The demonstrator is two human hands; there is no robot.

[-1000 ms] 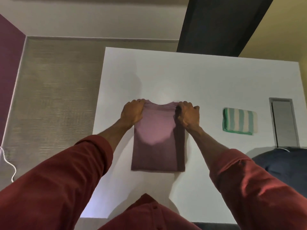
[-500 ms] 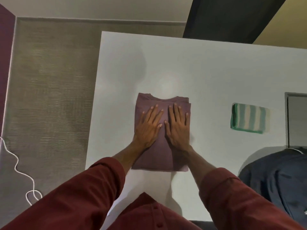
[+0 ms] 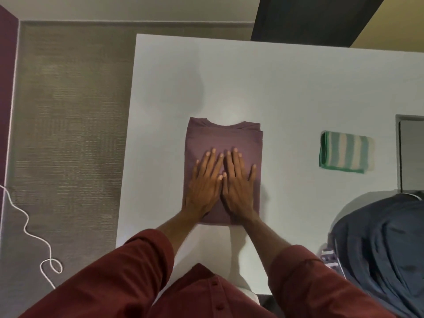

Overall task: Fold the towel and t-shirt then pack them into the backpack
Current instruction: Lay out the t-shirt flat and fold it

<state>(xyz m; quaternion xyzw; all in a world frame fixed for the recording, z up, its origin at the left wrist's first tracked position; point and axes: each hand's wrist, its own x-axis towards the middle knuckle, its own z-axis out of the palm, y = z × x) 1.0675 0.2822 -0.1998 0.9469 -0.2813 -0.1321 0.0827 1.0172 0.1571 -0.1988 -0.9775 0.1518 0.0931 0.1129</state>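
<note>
the folded purple t-shirt (image 3: 223, 143) lies flat near the middle of the white table (image 3: 286, 83), its neckline toward 12 o'clock and its folded edge toward 6 o'clock. both hands lie palm down on its lower half, side by side. the left hand (image 3: 204, 187) covers the 7 o'clock part of the shirt, the right hand (image 3: 238, 187) the 5 o'clock part, and their inner edges touch along the shirt's middle. the left fingers (image 3: 212, 158) are straight and slightly spread, aimed toward 1 o'clock. the right fingers (image 3: 235, 158) are straight and close together, with the little finger splayed off toward 1 o'clock. neither hand curls around the cloth; they press on it.

taking the shirt as the dial's centre, the folded green-and-white striped towel (image 3: 345, 154) lies on the table at 3 o'clock, well apart from it. the dark blue backpack (image 3: 385, 249) sits at 4 o'clock at the table's edge. a white cord (image 3: 29, 228) loops on the grey floor at 8 o'clock. red sleeves (image 3: 119, 278) cover both forearms.
</note>
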